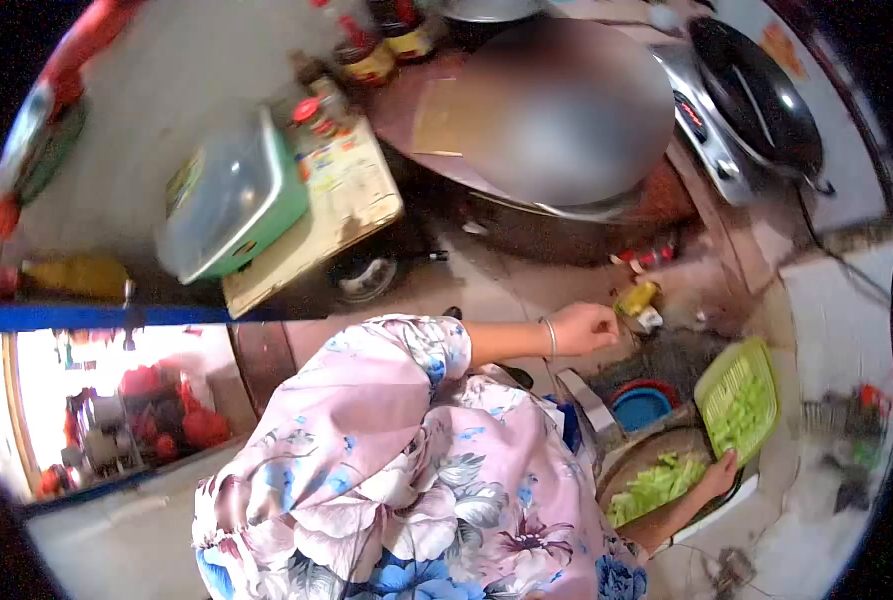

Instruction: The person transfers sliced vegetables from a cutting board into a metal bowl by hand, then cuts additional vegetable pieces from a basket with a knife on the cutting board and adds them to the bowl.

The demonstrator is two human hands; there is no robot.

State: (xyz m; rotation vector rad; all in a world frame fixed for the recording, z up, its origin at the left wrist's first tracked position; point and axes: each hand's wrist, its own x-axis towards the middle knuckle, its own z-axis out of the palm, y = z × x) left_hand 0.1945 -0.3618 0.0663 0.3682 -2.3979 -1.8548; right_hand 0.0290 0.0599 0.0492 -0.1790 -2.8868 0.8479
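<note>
My right hand [716, 477] grips the edge of a light-green plastic strainer basket [711, 385], which is tilted. Cut pale-green vegetable pieces [746, 415] lie in the basket. Just below and left of it, a round dark pan [621, 462] holds more green pieces [658, 488]. My left hand [583, 330], with a bracelet at its wrist, hovers apart from the basket, fingers curled in and nothing visible in them. Nearest to it are a small yellow packet [637, 297] and the floor beyond.
A blue basin [642, 409] sits within a red one beside the pan. A large round lid [576, 120] covers the stove top, with bottles [366, 62] behind it. A black wok [756, 95] rests on a cooker at upper right. A green lidded box [231, 195] stands at left.
</note>
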